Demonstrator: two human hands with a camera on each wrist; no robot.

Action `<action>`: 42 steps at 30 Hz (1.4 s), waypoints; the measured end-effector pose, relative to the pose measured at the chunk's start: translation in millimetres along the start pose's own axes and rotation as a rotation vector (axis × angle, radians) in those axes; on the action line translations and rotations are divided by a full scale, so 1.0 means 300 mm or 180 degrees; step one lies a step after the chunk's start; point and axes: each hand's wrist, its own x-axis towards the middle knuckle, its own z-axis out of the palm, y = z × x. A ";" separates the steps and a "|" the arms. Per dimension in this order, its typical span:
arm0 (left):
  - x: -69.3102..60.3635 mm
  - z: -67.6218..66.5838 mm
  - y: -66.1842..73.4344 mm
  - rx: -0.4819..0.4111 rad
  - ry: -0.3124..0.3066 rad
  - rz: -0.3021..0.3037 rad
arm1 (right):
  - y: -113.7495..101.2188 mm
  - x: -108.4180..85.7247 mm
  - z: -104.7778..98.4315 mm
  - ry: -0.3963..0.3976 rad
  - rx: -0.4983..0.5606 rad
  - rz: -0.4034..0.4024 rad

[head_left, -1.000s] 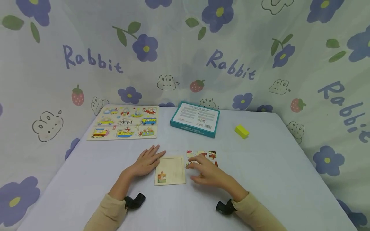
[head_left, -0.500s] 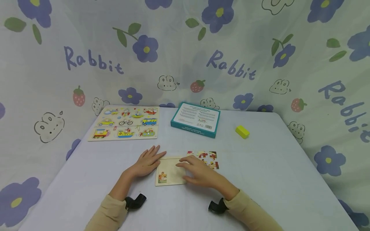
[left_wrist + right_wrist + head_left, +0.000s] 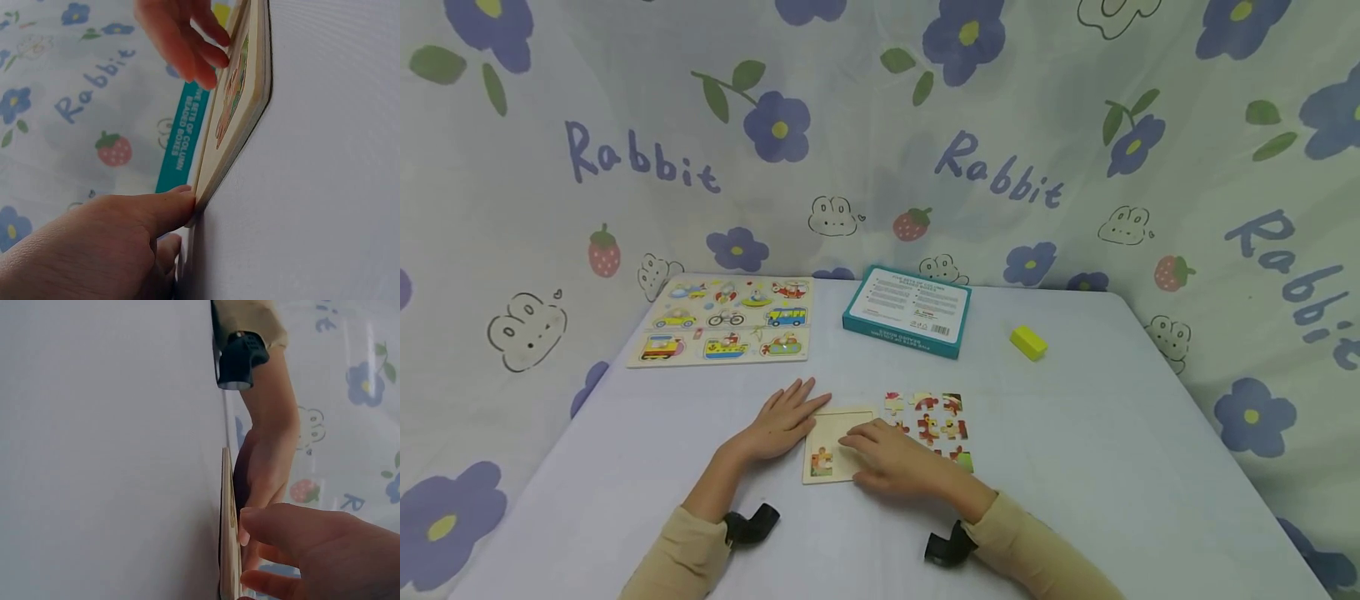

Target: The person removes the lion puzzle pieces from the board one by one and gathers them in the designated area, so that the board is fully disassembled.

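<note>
A shallow square wooden puzzle tray lies on the table, with one jigsaw piece in its near left corner. My left hand rests at the tray's left edge, fingers extended, the thumb touching the rim in the left wrist view. Over the right part of the tray hovers my right hand, its fingers loosely bent. Nothing shows between those fingers in the left wrist view. Several loose jigsaw pieces lie in rows right of the tray; the right hand partly covers some of them.
A vehicle peg puzzle board stands at the back left. Behind the tray is a teal box, and a yellow block sits to its right. A patterned curtain hangs behind the white table.
My right hand has moved left from above the loose pieces to above the tray, uncovering more of those pieces. My left hand stays at the tray's left edge.
</note>
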 end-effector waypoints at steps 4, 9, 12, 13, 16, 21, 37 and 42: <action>-0.001 -0.005 0.006 -0.0054 -0.0001 -0.0021 | -0.007 0.003 0.015 -0.0009 -0.0056 0.0027; -0.001 -0.003 0.004 -0.0006 0.0002 -0.0012 | -0.010 0.007 0.035 -0.0028 0.0008 0.0028; 0.001 0.000 0.000 -0.0003 0.0003 -0.0005 | -0.010 0.011 0.049 0.0004 0.0075 -0.0018; 0.001 0.000 0.000 -0.0008 -0.0002 -0.0014 | -0.010 0.013 0.054 0.0026 0.0087 -0.0044; 0.001 0.000 -0.001 -0.0025 0.0030 0.0027 | -0.014 0.019 0.066 0.0085 0.0159 -0.0098; 0.000 -0.001 0.002 -0.0050 0.0048 0.0037 | -0.026 0.025 0.081 0.0139 0.0296 -0.0162; 0.002 0.001 0.004 -0.0019 0.0054 0.0045 | -0.029 0.035 0.115 0.0579 0.0977 0.0236; 0.001 0.001 0.001 0.0002 0.0038 0.0047 | -0.033 0.039 0.120 0.0715 0.1243 0.0460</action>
